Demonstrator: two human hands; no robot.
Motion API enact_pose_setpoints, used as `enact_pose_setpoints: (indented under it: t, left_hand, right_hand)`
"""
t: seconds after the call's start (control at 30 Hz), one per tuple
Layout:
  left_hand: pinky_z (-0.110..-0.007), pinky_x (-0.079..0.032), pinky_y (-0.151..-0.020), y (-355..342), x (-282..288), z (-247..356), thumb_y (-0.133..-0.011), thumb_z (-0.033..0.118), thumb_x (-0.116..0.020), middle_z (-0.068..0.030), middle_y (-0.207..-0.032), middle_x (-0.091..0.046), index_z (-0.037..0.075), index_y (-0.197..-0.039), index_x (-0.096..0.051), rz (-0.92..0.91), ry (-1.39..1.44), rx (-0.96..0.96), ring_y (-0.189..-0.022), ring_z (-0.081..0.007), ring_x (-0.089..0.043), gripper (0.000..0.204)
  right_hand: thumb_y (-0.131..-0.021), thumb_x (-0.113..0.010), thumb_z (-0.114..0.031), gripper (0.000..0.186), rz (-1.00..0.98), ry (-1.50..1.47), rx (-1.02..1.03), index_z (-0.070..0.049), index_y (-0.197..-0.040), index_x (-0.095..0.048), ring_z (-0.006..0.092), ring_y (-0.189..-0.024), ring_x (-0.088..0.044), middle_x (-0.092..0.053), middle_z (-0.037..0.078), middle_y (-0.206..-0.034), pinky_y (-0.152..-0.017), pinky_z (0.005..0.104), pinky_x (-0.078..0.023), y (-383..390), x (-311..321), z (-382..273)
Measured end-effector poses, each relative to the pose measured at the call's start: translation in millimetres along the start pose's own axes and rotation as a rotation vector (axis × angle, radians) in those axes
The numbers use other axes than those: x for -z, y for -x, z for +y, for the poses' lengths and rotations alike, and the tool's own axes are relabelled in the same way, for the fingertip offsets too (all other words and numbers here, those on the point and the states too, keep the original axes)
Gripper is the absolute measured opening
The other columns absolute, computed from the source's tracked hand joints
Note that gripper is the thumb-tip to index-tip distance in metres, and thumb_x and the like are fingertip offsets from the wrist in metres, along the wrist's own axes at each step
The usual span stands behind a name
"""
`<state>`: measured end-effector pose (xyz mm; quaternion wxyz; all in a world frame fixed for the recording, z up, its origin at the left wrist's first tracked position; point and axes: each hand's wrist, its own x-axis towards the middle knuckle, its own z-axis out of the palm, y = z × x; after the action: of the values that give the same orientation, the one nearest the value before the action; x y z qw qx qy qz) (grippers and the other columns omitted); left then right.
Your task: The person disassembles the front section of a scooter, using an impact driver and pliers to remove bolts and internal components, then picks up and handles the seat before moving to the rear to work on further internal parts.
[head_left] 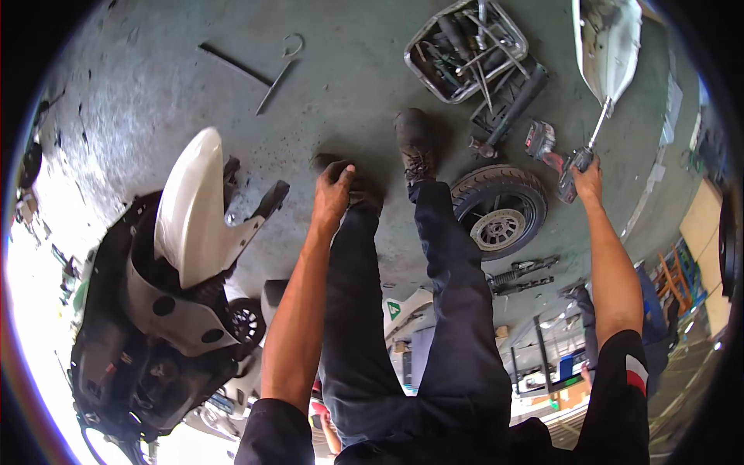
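My right hand (589,183) is closed around a red-and-black cordless drill (566,184) at the right. From the drill a long thin shaft (600,124) points away from me, its far end at the narrow tip of a white body panel (609,54). Whether the shaft touches the panel I cannot tell. My left hand (333,186) hovers over my left shoe with its fingers curled together. Anything pinched in it is too small or hidden to make out.
A motorcycle wheel (504,209) lies beside my right leg, with a metal tray of tools (465,50) beyond it. A T-shaped bar (267,81) rests on the floor. At left stands a dark motorcycle body (147,364) with a white fender (190,209). A shock absorber (523,273) lies nearer.
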<state>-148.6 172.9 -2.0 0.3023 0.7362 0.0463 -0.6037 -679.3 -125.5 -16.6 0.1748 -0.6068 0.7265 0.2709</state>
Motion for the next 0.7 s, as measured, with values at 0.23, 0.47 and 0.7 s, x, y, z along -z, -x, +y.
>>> enact_pose_setpoints:
  t: [0.23,0.47,0.7]
  left_hand:
    - [-0.032,-0.054,-0.075,55.7,7.1,-29.9,-0.097,0.026,-0.065,-0.0125,-0.095,-0.071,-0.002,-0.116,-0.065,0.244,-0.232,-0.236,-0.08,-0.0197,-0.068,0.034]
    - [-0.03,-0.054,-0.076,202.5,55.7,11.9,-0.103,0.018,-0.057,-0.0074,-0.1,-0.067,0.001,-0.126,-0.06,0.368,0.293,-0.287,-0.088,-0.0125,-0.062,0.029]
    - [-0.029,-0.052,-0.084,378.2,195.0,89.1,-0.102,0.008,-0.054,-0.008,-0.106,-0.068,0.001,-0.122,-0.063,0.963,0.42,-0.701,-0.094,-0.0145,-0.064,0.023]
  right_hand:
    - [-0.087,-0.074,-0.034,0.06,-0.179,-0.041,0.111,0.0,-0.134,-0.057,0.0362,-0.122,-0.061,-0.064,0.02,-0.131,-0.102,0.0437,-0.048,-53.9,-18.6,74.1]
    - [-0.085,-0.078,-0.042,0.08,-0.154,0.055,0.389,0.003,-0.143,-0.046,0.0386,-0.127,-0.056,-0.059,0.024,-0.135,-0.107,0.0449,-0.044,36.5,-19.9,-44.0]
    - [-0.098,-0.065,-0.021,0.03,-0.487,-0.533,1.144,0.002,-0.116,-0.063,0.0162,-0.096,-0.062,-0.069,0.01,-0.106,-0.089,0.031,-0.048,369.6,91.3,-408.2]
